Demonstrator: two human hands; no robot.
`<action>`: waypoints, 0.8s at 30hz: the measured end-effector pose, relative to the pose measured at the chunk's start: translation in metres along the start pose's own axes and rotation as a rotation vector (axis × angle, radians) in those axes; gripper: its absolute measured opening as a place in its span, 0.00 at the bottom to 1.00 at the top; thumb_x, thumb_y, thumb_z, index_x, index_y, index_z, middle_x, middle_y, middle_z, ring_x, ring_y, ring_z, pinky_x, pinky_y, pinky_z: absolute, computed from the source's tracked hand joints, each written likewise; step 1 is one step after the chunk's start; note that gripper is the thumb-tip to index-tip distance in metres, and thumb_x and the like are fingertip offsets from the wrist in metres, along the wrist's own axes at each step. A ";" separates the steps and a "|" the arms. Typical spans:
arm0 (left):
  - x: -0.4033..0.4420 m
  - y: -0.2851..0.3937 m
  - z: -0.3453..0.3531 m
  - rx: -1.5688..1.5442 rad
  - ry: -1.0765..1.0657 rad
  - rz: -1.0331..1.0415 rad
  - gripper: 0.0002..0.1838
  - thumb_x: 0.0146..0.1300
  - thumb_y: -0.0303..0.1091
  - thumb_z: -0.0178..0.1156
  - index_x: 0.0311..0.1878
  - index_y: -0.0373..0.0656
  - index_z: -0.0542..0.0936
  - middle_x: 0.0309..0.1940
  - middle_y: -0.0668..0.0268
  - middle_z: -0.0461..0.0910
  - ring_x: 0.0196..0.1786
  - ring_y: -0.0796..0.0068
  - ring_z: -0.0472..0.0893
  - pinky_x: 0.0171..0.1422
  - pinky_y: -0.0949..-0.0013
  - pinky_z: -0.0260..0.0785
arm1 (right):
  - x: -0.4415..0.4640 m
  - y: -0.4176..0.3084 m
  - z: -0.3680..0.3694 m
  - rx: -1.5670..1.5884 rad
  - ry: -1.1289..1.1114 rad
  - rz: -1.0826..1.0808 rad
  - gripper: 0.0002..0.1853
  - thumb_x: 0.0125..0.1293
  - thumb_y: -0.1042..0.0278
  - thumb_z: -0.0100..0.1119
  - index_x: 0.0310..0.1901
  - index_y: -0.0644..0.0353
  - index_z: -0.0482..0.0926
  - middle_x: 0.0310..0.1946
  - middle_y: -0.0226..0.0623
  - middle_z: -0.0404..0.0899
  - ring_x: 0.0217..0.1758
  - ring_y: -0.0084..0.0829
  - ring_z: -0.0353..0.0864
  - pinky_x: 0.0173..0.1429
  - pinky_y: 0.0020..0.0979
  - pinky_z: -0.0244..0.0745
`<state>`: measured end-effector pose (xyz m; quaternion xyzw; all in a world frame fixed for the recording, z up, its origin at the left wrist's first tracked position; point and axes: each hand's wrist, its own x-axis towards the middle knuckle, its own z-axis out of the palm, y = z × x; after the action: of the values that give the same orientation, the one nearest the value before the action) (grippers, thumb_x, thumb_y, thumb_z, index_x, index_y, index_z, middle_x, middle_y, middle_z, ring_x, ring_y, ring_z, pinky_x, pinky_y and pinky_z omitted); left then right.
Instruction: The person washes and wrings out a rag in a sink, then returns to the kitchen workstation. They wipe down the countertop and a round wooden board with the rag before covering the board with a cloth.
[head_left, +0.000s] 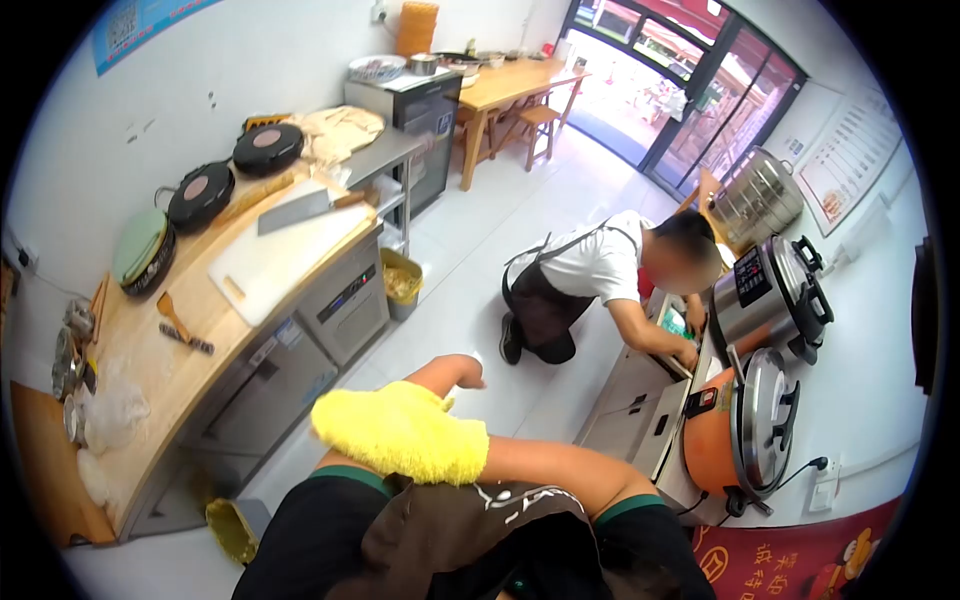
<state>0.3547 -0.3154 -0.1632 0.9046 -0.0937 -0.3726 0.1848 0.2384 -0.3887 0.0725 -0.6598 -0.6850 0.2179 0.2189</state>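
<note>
A fluffy yellow cloth or mitt (405, 432) lies across my left forearm and hides my right hand. My right forearm (560, 466) comes in from the right and ends in the yellow material, so its fingers do not show. Beyond the yellow edge, my left hand (462, 371) sticks out over the floor with its fingers curled and nothing visible in them. Below my arms hangs a dark brown apron (430, 530) with white marks.
A co-worker (590, 265) crouches ahead, both hands at an open drawer (672, 335). Right: an orange cooker (705, 440) and a steel cooker (745, 310). Left: a wooden counter (130, 350) with a cutting board (285, 255) and cleaver (293, 212). Bins (405, 300) stand beside it.
</note>
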 end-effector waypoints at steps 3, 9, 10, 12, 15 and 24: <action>-0.045 -0.012 -0.047 -0.946 0.239 -0.051 0.23 0.67 0.53 0.54 0.52 0.44 0.80 0.49 0.60 0.82 0.56 0.60 0.79 0.59 0.49 0.71 | -0.005 -0.011 -0.030 0.066 0.105 -0.046 0.34 0.53 0.51 0.69 0.59 0.57 0.70 0.52 0.33 0.74 0.60 0.32 0.72 0.64 0.34 0.64; -0.123 -0.046 -0.125 -1.917 0.675 0.473 0.20 0.72 0.44 0.51 0.59 0.41 0.74 0.56 0.60 0.78 0.60 0.65 0.78 0.60 0.57 0.71 | -0.080 0.125 -0.036 0.416 0.601 0.248 0.20 0.72 0.55 0.49 0.58 0.60 0.72 0.55 0.39 0.77 0.58 0.39 0.77 0.67 0.37 0.69; -0.130 -0.038 -0.143 -1.942 0.809 0.600 0.21 0.73 0.43 0.50 0.61 0.41 0.72 0.56 0.60 0.78 0.59 0.64 0.79 0.61 0.59 0.71 | -0.088 0.143 -0.043 -0.018 0.514 0.463 0.20 0.73 0.55 0.47 0.58 0.58 0.75 0.55 0.38 0.79 0.58 0.38 0.78 0.66 0.36 0.69; -0.143 0.003 -0.165 -1.909 0.963 0.752 0.20 0.74 0.41 0.48 0.62 0.39 0.71 0.57 0.58 0.78 0.59 0.64 0.79 0.63 0.61 0.70 | -0.082 0.136 -0.059 -0.481 0.489 0.841 0.18 0.72 0.56 0.47 0.55 0.52 0.79 0.54 0.36 0.81 0.56 0.37 0.80 0.64 0.33 0.70; -0.138 0.059 -0.190 -1.581 1.163 0.738 0.18 0.73 0.39 0.49 0.59 0.39 0.74 0.56 0.59 0.78 0.58 0.64 0.80 0.62 0.62 0.70 | -0.037 0.061 -0.090 -0.555 0.522 0.937 0.15 0.67 0.54 0.54 0.48 0.51 0.81 0.46 0.38 0.81 0.48 0.36 0.79 0.51 0.39 0.73; -0.121 0.045 -0.203 -0.382 1.797 0.318 0.15 0.65 0.28 0.54 0.54 0.41 0.78 0.51 0.60 0.78 0.54 0.61 0.79 0.63 0.61 0.68 | 0.006 0.116 -0.018 0.145 0.862 0.293 0.21 0.75 0.50 0.42 0.53 0.61 0.72 0.44 0.38 0.73 0.48 0.35 0.73 0.58 0.36 0.70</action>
<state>0.4122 -0.2660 0.0654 0.7842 0.0245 0.4878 0.3827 0.3425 -0.3782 0.0195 -0.7632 -0.4139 -0.0005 0.4962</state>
